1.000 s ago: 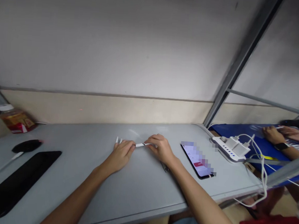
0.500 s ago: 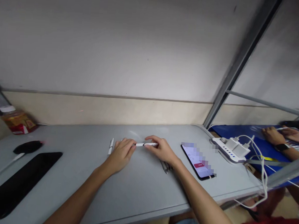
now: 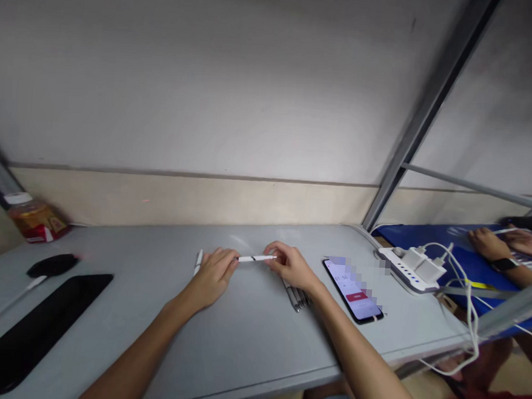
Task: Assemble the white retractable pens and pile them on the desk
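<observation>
A thin white pen (image 3: 256,258) is held level just above the grey table (image 3: 238,343), one end in each of my hands. My left hand (image 3: 213,275) pinches its left end and my right hand (image 3: 291,266) grips its right end. Another white pen (image 3: 197,261) lies on the table just left of my left hand, partly hidden by it. A few grey pens (image 3: 296,297) lie under my right wrist.
A lit phone (image 3: 353,289) lies right of my hands, a white power strip (image 3: 407,271) with chargers and cables beyond it. A black tablet (image 3: 24,328), a black mouse-like object (image 3: 52,265) and a bottle (image 3: 34,218) are at the left. Another person's hands (image 3: 500,243) work on the blue table.
The white pen between my hands has lifted slightly and my hands have drawn a little apart, showing more of it. My left hand has shifted so one pen shows beside it.
</observation>
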### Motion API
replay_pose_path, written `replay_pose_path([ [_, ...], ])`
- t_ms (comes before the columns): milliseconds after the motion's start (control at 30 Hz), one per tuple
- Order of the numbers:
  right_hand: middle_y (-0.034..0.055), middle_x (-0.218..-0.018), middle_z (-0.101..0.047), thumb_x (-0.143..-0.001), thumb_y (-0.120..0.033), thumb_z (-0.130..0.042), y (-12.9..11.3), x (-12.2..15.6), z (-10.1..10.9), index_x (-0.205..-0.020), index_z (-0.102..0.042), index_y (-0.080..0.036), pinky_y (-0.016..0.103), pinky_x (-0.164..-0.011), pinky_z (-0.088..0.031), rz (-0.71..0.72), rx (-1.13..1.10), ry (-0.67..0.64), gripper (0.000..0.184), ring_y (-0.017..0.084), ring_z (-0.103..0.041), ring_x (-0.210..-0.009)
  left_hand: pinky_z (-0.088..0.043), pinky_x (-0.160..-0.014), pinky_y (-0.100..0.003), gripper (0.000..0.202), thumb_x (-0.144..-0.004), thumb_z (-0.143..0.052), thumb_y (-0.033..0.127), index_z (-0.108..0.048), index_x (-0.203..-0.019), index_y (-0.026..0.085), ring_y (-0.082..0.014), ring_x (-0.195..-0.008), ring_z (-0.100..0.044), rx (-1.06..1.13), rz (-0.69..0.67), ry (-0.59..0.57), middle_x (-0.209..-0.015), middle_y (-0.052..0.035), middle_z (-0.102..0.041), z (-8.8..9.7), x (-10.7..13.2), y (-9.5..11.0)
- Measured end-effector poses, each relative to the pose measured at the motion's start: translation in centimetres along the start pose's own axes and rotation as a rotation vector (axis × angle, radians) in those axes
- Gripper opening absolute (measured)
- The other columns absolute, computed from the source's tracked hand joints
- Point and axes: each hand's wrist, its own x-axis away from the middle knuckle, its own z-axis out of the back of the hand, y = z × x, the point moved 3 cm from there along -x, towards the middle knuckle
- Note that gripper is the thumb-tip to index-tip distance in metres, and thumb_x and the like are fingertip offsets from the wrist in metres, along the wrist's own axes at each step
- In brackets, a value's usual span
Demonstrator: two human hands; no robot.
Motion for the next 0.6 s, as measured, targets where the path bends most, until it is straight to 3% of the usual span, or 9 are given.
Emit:
replay_pose_path([
  [100,-0.0029,-0.054,-0.049,-0.093,-0.044,-0.043,0.25,0.02,-0.07,-0.076,-0.061,-0.017,0.022,-0.053,-0.033,-0.060,0.024,-0.038,0.038,0.010,-0.043,-0.051,-0.032,-0.083,-0.035,0.028,-0.098,-0.030,0.033,-0.055,-0.096,0.023,-0.0196,-0.092,-0.051,-0.002,-0.008,-0.002,-0.092,-0.0016,-0.059,0.04,0.03,-0.01],
  [267,-0.0035,-0.068,-0.057,-0.084,-0.042,-0.061,0.05,0.09,0.01,-0.102,-0.059,-0.020,0.021,-0.056,-0.037,-0.019,-0.007,-0.009,0.029,0.011,-0.049,-0.057,-0.032,-0.083,-0.035,0.031,-0.099,-0.027,0.034,-0.055,-0.095,0.022,-0.0196,-0.090,-0.051,-0.009,-0.008,-0.001,-0.091,-0.0021,-0.059,0.00,0.09,0.07],
  [333,-0.0032,-0.060,-0.055,-0.091,-0.042,-0.048,0.10,0.13,-0.10,-0.089,-0.061,-0.018,0.022,-0.056,-0.037,-0.052,0.011,-0.037,0.028,0.010,-0.048,-0.053,-0.032,-0.083,-0.036,0.032,-0.099,-0.027,0.034,-0.055,-0.095,0.022,-0.0196,-0.090,-0.050,-0.009,-0.018,-0.006,-0.091,-0.0023,-0.059,-0.07,0.12,0.16],
  [400,-0.0028,-0.053,-0.051,-0.097,-0.042,-0.034,0.17,0.17,-0.10,-0.080,-0.060,-0.017,0.023,-0.055,-0.036,-0.091,0.022,-0.043,0.040,0.011,-0.046,-0.050,-0.032,-0.082,-0.036,0.031,-0.099,-0.027,0.035,-0.055,-0.094,0.022,-0.0197,-0.089,-0.050,-0.010,-0.023,-0.008,-0.091,-0.0023,-0.060,-0.12,0.15,0.21],
  [533,-0.0036,-0.066,-0.057,-0.086,-0.040,-0.058,-0.09,0.18,0.15,-0.108,-0.059,-0.020,0.021,-0.057,-0.037,-0.018,-0.001,-0.006,0.030,0.011,-0.050,-0.058,-0.032,-0.085,-0.037,0.031,-0.099,-0.028,0.035,-0.055,-0.095,0.023,-0.0199,-0.089,-0.050,-0.006,-0.012,0.002,-0.091,-0.0024,-0.059,-0.04,0.18,0.06],
  [600,-0.0039,-0.064,-0.056,-0.086,-0.038,-0.059,0.01,0.17,0.04,-0.106,-0.060,-0.020,0.021,-0.056,-0.036,-0.012,0.014,-0.032,0.027,0.011,-0.050,-0.057,-0.032,-0.086,-0.037,0.031,-0.099,-0.027,0.034,-0.055,-0.096,0.022,-0.0199,-0.090,-0.050,0.003,-0.004,0.001,-0.090,-0.0022,-0.059,0.02,0.16,-0.06],
])
